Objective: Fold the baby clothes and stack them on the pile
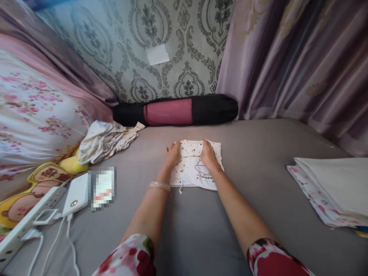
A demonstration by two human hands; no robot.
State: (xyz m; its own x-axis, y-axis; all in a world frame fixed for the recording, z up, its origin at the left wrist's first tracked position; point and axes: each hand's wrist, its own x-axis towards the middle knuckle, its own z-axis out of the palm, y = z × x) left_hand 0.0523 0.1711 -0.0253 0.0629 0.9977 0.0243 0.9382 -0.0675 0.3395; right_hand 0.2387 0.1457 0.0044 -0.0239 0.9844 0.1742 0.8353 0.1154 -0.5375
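A small folded set of baby clothes (188,172) lies on the grey bed sheet, white with tiny prints, a line-drawn animal and some lettering. Its upper part forms a folded band, and a short drawstring hangs out at the near edge. My left hand (173,153) rests along the garment's left edge, fingers stretched out and slightly apart. On the right part of the cloth lies my right hand (209,154), fingers extended toward the far edge. Both hands touch the fabric; the undersides of the fingers are hidden.
A crumpled printed garment (107,140) lies back left. Nearer are a power strip (31,218), a white power bank (76,195) with cables, and a blurred-out item (102,188). A black-and-pink rolled bag (169,112) lies along the wall. Folded cloths (333,188) are stacked right.
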